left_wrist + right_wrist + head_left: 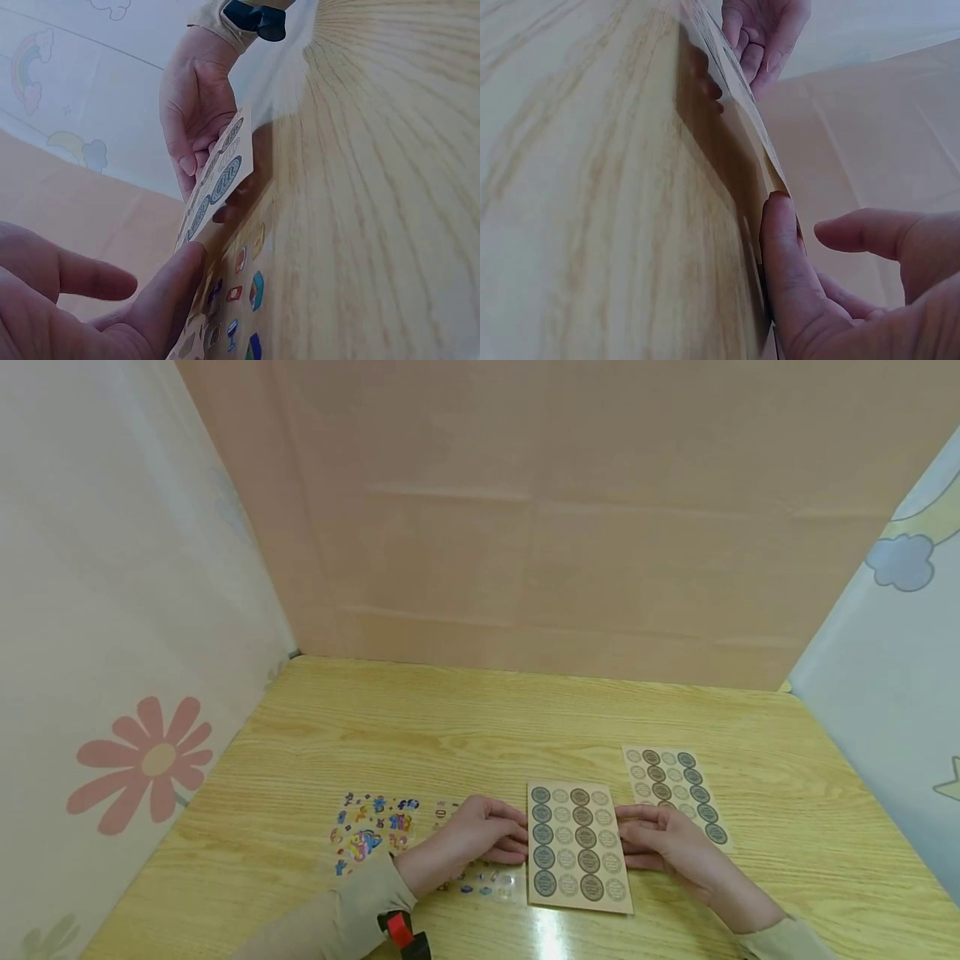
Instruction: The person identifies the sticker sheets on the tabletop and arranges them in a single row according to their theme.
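A beige sheet of round stickers point(577, 847), with rows of grey, brown and pale circles, is between both hands. My left hand point(480, 835) touches its left edge with fairly straight fingers. On the opposite edge are the extended fingers of my right hand point(667, 843). The wrist views show the sheet raised off the table, a shadow beneath it. In the right wrist view, a straight finger point(784, 262) supports the edge from below, and the thumb point(862, 229) stands apart. The left thumb point(94, 277) also appears clear of the sheet.
Another round-sticker sheet point(678, 781) lies behind the right hand. Left of centre is a clear sheet of colourful cartoon stickers point(367, 839). A second clear sheet with small stickers point(487, 887) lies partly under the left hand. Patterned cloth and a plain backdrop point(525, 543) surround the wooden table point(450, 718).
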A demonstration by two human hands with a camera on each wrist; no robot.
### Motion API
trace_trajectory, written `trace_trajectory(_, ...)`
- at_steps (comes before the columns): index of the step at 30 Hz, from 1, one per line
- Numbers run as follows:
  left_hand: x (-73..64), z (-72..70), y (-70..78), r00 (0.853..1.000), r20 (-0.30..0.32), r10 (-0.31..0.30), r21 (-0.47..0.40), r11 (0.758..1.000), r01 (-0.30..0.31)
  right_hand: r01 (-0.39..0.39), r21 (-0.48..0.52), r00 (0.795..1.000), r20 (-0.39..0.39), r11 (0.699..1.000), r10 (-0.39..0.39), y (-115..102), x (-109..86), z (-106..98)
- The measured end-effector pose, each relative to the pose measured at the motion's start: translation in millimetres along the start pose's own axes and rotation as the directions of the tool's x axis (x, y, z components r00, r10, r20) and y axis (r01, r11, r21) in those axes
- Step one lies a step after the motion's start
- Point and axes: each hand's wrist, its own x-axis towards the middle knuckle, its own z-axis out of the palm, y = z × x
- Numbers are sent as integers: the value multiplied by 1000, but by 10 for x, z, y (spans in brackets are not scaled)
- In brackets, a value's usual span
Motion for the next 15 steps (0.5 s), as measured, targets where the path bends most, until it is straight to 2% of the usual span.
trace_trajectory(4, 1, 0, 2, 1000, -10, -25, -15, 1000, 24, -13, -16, 1000, 3, 1000, 13, -6, -2, -2)
trace_trajectory(10, -19, -13, 32, 999, 1, -38, -17, 999, 38, 2, 3, 998, 57, 1000, -2, -39, -15, -6)
trace_trajectory(15, -40, -13, 54, 999, 14, -38, -16, 999, 38, -23, 13, 999, 46, 1000, 22, -57, -25, -8)
